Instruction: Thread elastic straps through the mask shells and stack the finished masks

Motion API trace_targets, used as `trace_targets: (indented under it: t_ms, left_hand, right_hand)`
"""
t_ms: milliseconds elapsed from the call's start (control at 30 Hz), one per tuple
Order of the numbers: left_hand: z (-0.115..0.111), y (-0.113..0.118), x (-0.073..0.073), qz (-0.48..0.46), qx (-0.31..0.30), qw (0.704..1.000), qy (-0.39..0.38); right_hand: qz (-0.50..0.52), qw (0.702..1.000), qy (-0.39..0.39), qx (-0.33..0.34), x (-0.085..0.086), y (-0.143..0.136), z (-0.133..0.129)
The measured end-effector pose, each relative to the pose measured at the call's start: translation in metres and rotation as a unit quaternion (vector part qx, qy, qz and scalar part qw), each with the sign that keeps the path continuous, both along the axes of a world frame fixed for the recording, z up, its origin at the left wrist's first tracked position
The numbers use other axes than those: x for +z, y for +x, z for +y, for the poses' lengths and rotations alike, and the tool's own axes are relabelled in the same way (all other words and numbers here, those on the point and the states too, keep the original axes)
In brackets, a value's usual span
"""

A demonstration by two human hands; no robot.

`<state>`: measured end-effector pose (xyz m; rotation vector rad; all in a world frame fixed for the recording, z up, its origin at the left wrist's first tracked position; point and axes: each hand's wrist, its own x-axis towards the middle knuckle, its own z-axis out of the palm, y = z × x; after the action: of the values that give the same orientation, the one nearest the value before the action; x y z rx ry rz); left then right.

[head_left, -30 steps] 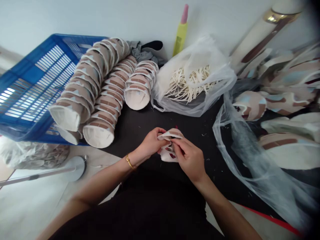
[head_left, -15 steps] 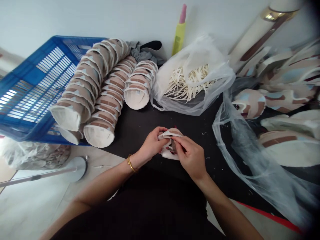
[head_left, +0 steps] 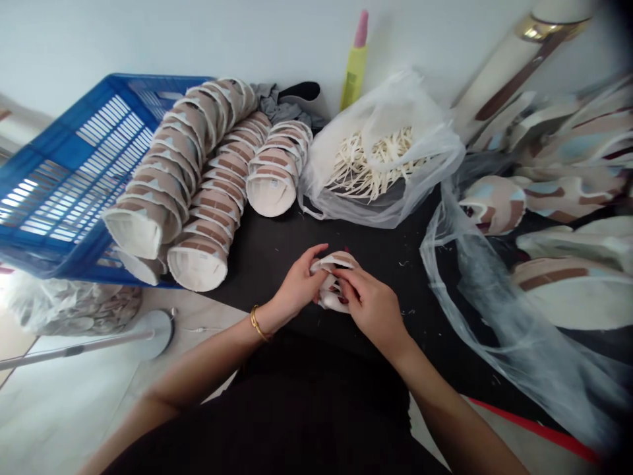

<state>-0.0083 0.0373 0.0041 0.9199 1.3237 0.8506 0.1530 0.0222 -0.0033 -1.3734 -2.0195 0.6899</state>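
Observation:
A small fabric shoe upper [head_left: 336,300], beige and brown outside with a white lining, is held between my two hands in front of my body. My left hand [head_left: 299,284] grips its left edge, the thumb pressed inside the opening and the index finger lifted along the far side. My right hand [head_left: 373,303] pinches its right edge, with thumb and fingertips reaching into the opening. Some dark red shows at the upper. Whether the right fingertips also hold something small is hidden.
Stacks of similar uppers [head_left: 198,267] lean on a blue crate [head_left: 93,152] at left. An open plastic bag [head_left: 316,165] of cream strips [head_left: 370,165] stands ahead, near a yellow bottle [head_left: 353,79]. More uppers [head_left: 568,290] and clear plastic [head_left: 494,316] lie right on the black table [head_left: 291,244].
My left index finger has lifted away from the upper a little. My right fingers have shifted slightly left and deeper over the opening. The upper stays between both hands.

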Motion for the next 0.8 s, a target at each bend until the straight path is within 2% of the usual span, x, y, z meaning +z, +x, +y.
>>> trace_targets:
  t_ms: [100, 167, 233, 333, 433, 500, 567, 633, 700, 800]
  left_hand:
    - [-0.001, -0.007, 0.003, 0.003, -0.006, 1.000, -0.008]
    - [-0.002, -0.008, 0.004, 0.018, -0.023, 1.000, -0.006]
    - [-0.004, -0.006, 0.003, 0.031, -0.042, 0.999, -0.006]
    - [-0.006, -0.003, 0.000, 0.056, -0.061, 0.997, 0.008]
    - [-0.007, -0.004, -0.001, 0.108, -0.094, 0.988, 0.049]
    - [-0.008, -0.009, 0.002, 0.143, -0.124, 0.979, 0.072]
    - [-0.008, -0.014, 0.009, 0.160, -0.148, 0.973, 0.073]
    - [-0.008, -0.019, 0.016, 0.119, -0.163, 0.978, 0.046]
    - [-0.009, -0.018, 0.021, 0.011, -0.165, 0.986, -0.006]
    - [-0.014, -0.006, 0.022, -0.144, -0.107, 0.980, -0.086]
  right_hand:
    - [-0.091, 0.995, 0.009, 0.047, 0.005, 0.007, -0.003]
    - [-0.096, 0.993, 0.031, 0.054, 0.009, 0.013, -0.007]
    - [-0.086, 0.994, 0.068, 0.003, 0.010, 0.020, -0.012]
    - [-0.108, 0.984, 0.086, -0.115, 0.003, 0.028, -0.011]
    - [-0.124, 0.983, 0.050, -0.129, -0.010, 0.034, -0.005]
    - [-0.087, 0.987, 0.050, -0.128, -0.016, 0.035, -0.001]
    - [-0.031, 0.985, 0.072, -0.156, -0.014, 0.032, -0.001]
    - [0.019, 0.978, 0.087, -0.188, -0.006, 0.026, -0.003]
    - [0.058, 0.974, 0.082, -0.203, 0.003, 0.018, -0.006]
    - [0.102, 0.969, 0.038, -0.223, 0.015, 0.011, -0.006]
